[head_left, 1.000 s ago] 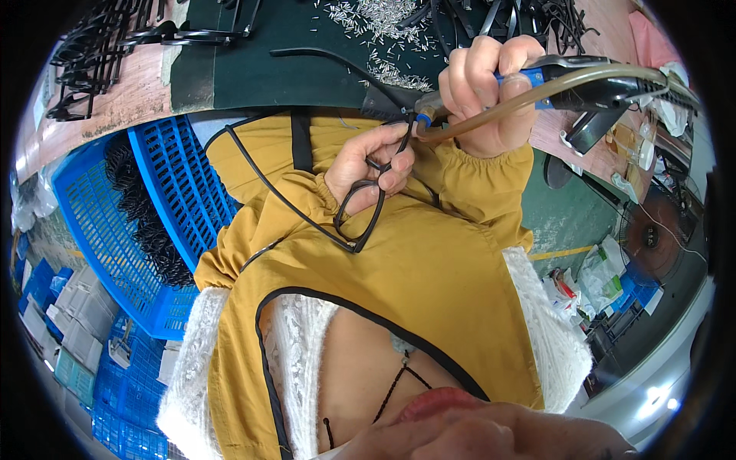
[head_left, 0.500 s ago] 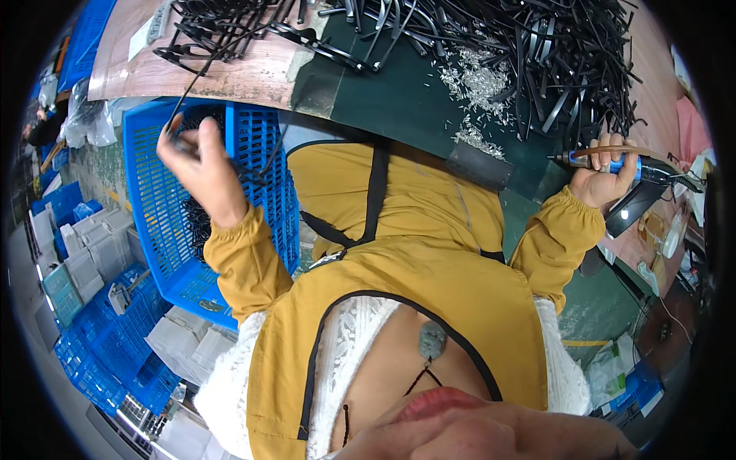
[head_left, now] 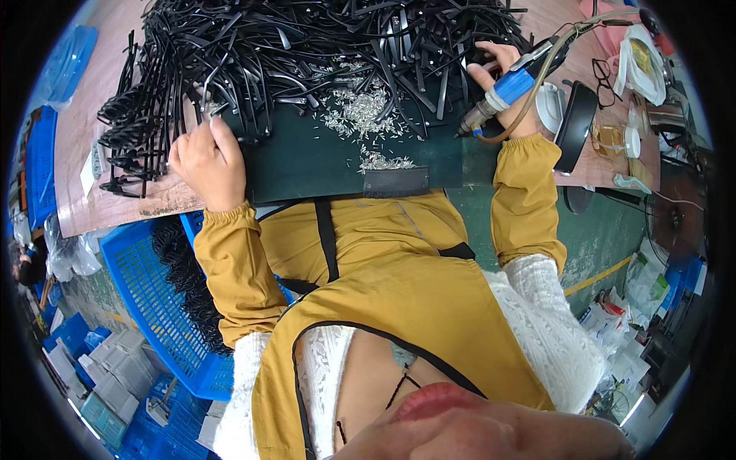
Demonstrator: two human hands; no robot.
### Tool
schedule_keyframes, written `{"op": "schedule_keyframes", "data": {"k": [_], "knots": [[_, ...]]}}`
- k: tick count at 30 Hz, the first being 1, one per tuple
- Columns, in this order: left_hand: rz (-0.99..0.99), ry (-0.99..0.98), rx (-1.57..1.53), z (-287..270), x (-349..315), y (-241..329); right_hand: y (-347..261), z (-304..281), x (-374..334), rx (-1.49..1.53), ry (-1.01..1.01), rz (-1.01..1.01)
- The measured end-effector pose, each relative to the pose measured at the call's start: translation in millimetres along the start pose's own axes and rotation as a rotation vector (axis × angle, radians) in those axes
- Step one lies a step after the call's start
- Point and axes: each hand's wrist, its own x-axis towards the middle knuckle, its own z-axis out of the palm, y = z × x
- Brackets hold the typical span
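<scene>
Cradling a blue-and-silver cylindrical driver [head_left: 510, 88] in the right hand [head_left: 512, 115], a person is working beside glossy, slender black plastic eyeglass arms [head_left: 307, 38].
The right thumb and forefinger are standing apart near the right edge of a flat dark-green mat [head_left: 299, 165]; the left hand [head_left: 208, 167] is curling beside its left edge, any pinch unclear. Tiny silver metal pins [head_left: 360, 111] are lying toward the near edge. Relaxed fingers, tool tip facing away, are probably serving best.

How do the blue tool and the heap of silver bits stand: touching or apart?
Apart: the head view shows green mat between the blue tool and the heap of silver bits.
</scene>
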Motion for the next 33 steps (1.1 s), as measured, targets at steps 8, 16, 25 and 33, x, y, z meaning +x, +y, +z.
{"op": "schedule_keyframes", "data": {"k": [8, 16, 25, 33], "knots": [[0.178, 0.027, -0.394, -26, 91, 54, 0, 2, 4, 0.070, 0.141, 0.071], [0.074, -0.232, -0.252, 74, 207, 186, -1, -16, 5, 0.522, 0.283, 0.181], [0.095, -0.683, -0.108, 35, 203, 176, 100, -1, 34, -0.247, 0.306, -0.301], [-0.407, -1.067, -1.161, 93, 217, 179, 74, -50, 42, 0.700, 0.941, 0.235]]}}
